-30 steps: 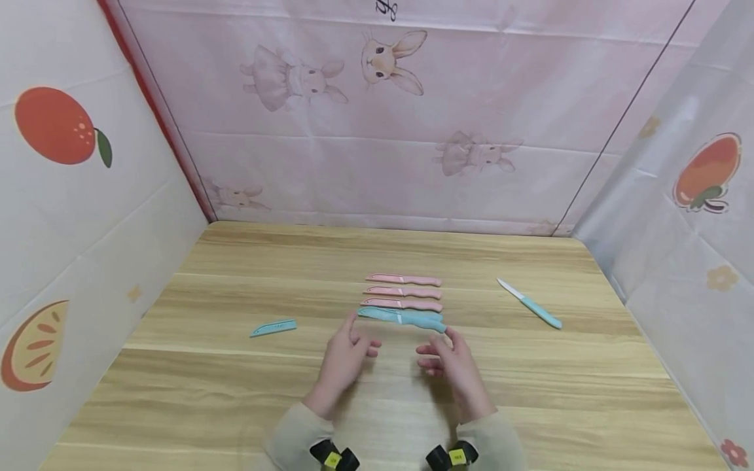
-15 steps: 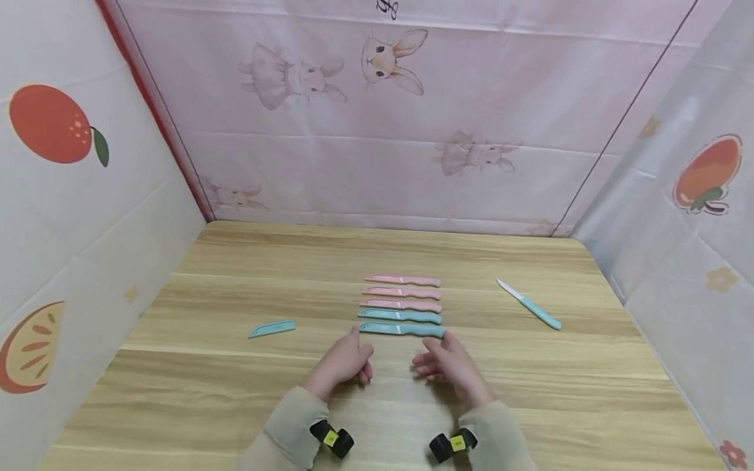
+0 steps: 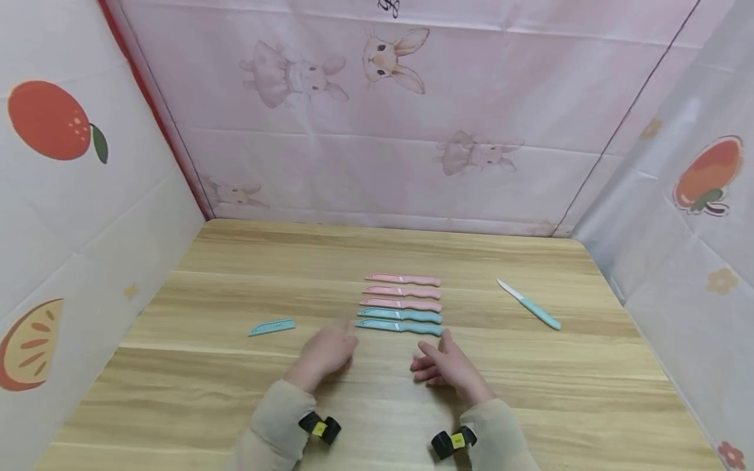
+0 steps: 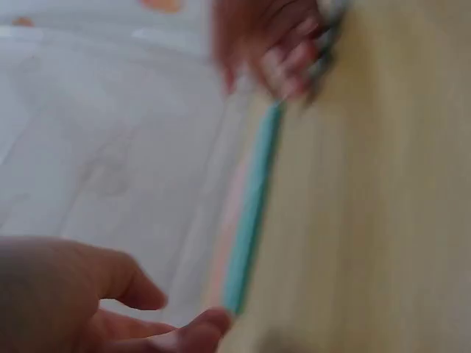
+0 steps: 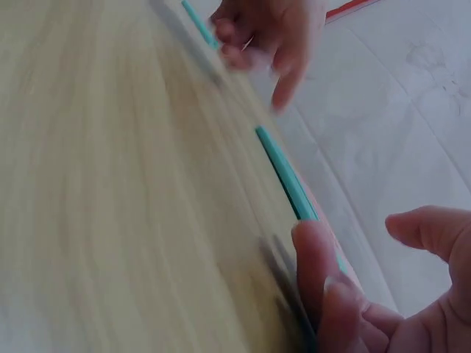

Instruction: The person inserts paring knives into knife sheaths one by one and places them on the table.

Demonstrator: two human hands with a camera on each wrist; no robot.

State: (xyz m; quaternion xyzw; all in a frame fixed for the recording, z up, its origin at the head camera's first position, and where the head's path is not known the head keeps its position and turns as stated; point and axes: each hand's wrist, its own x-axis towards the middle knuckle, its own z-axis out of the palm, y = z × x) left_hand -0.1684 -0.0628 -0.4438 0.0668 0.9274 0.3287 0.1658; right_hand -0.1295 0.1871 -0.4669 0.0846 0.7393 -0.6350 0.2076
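Note:
Two blue sheathed paring knives lie side by side in the head view: a rear one (image 3: 400, 315) and a front one (image 3: 397, 326). Their sheathed ends point left. My left hand (image 3: 324, 353), blurred by motion, is just off the front knife's sheath tip, its thumb and fingers apart and holding nothing. At the handle end, my right hand (image 3: 450, 366) has a fingertip right at the butt, the other fingers loosely bent below. The right wrist view shows the front knife (image 5: 283, 173) running from the right fingers toward the left hand.
Behind the blue knives lie three pink sheathed paring knives (image 3: 403, 305) in parallel. A loose blue sheath (image 3: 272, 328) is at the left of the wooden table (image 3: 177, 405). To the right lies an unsheathed blue-handled paring knife (image 3: 538, 313). Printed cloth walls (image 3: 377, 176) surround the table.
The front blue knife, first overlapping the rear one, came toward me, then shifted slightly back, now parallel beside it. My left hand has drawn left off the sheath tip; the right stays by the handle.

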